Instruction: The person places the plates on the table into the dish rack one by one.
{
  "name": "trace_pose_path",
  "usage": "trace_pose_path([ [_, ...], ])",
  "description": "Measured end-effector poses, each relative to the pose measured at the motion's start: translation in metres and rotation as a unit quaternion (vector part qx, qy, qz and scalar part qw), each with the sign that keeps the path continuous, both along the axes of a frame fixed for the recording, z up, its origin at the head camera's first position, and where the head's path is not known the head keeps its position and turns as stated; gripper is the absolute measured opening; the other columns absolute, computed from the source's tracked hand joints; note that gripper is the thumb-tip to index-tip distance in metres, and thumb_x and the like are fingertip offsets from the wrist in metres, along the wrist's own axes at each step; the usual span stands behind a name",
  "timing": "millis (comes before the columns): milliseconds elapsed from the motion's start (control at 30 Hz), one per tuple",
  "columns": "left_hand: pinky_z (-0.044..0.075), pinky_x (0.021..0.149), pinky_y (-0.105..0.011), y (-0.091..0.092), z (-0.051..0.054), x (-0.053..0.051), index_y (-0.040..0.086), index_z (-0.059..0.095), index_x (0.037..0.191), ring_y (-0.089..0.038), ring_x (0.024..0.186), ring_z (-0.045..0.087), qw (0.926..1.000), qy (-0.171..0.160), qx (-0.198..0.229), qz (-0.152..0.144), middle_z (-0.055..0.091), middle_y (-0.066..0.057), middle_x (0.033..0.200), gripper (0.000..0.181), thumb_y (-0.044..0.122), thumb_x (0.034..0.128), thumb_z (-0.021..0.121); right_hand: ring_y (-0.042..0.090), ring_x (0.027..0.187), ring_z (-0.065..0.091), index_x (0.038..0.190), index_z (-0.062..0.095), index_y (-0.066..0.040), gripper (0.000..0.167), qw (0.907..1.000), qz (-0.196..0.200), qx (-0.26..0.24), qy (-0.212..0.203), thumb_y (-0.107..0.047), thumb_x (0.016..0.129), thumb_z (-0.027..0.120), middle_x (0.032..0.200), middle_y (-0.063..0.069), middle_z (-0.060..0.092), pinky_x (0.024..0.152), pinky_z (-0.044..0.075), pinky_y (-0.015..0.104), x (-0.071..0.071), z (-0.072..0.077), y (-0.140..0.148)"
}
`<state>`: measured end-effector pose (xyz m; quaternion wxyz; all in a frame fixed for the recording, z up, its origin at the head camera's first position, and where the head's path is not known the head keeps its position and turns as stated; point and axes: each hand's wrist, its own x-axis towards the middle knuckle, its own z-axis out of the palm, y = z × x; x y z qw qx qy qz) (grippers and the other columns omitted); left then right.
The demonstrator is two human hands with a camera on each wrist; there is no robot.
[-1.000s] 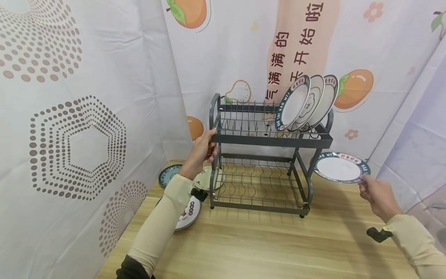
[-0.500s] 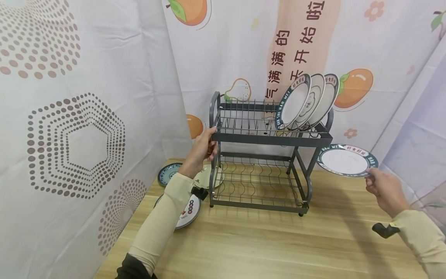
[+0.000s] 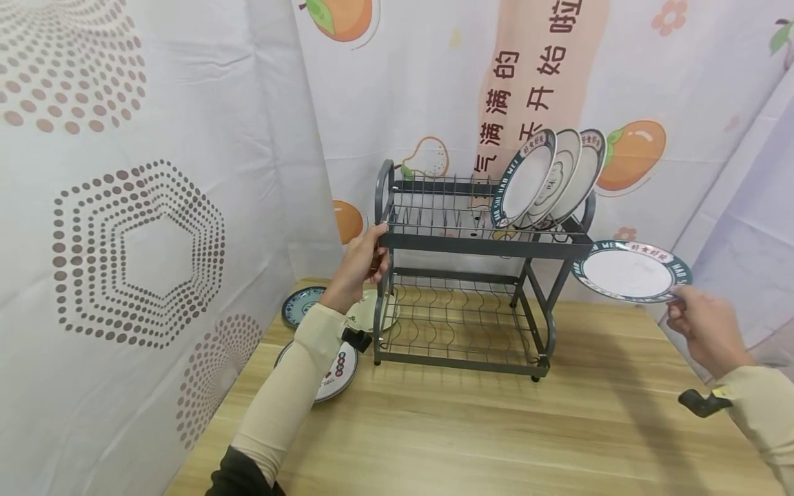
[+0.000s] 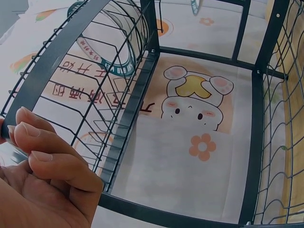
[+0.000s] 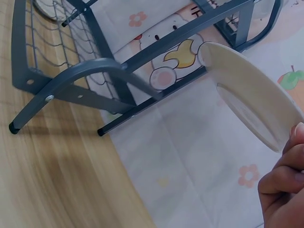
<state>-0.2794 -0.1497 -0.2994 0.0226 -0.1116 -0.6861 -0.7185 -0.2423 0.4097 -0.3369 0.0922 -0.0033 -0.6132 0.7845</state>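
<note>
My left hand [image 3: 358, 267] grips the front left corner of the upper tier of a dark two-tier dish rack [image 3: 484, 244]; in the left wrist view its curled fingers [image 4: 61, 166] lie at the rack's bar. To the right of the rack, my right hand [image 3: 710, 327] pinches the edge of a white plate [image 3: 626, 273] with a green lettered rim. That plate is held nearly flat in the air, and the right wrist view shows its pale underside [image 5: 251, 95]. Several plates [image 3: 527, 179] lean upright in the upper tier's right end.
Left of the rack on the wooden table [image 3: 446, 434] lie a blue patterned plate [image 3: 302, 305], a cream plate [image 3: 366, 313] partly behind the rack's leg, and a white plate [image 3: 335, 372] partly hidden by the left forearm. Printed curtains [image 3: 403, 83] close off the back and sides.
My right hand has moved up and to the right, carrying the plate with it. The left hand stays on the rack corner, and the racked plates have not moved.
</note>
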Motion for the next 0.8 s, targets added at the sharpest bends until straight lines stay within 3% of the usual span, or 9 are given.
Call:
trace_pose_path([
  [233,0.036,0.047,-0.027,0.000,-0.002,-0.001,0.012,0.045,0.073,-0.013,0.042,0.039,1.0000,-0.008,-0.004,0.000,0.050,-0.002,0.058,0.055,0.059,0.1016,0.050,0.010,0.041,0.032,0.066,0.066,-0.002,0.048,0.9999,-0.006,0.008,0.010,-0.003,0.107,0.041,0.052,0.002,0.056,0.049,0.015,0.032,0.003,0.013,0.002],
  [467,0.036,0.045,-0.025,0.000,-0.003,-0.001,0.012,0.045,0.073,-0.013,0.041,0.039,1.0000,-0.004,-0.004,-0.005,0.050,-0.002,0.058,0.054,0.057,0.1027,0.047,0.006,0.041,0.042,0.068,0.069,-0.003,0.046,0.9991,-0.034,0.012,0.022,-0.004,0.106,0.042,0.053,0.002,0.057,0.043,0.033,0.021,0.006,0.026,0.001],
  [800,0.035,0.047,-0.028,-0.001,-0.002,-0.001,0.012,0.045,0.074,-0.013,0.042,0.039,1.0000,-0.004,-0.005,-0.003,0.050,-0.002,0.058,0.055,0.059,0.1022,0.048,0.007,0.042,0.046,0.075,0.072,-0.003,0.042,0.9979,-0.029,-0.038,0.044,-0.001,0.106,0.044,0.056,0.004,0.057,0.043,0.038,0.020,0.009,0.044,-0.002],
])
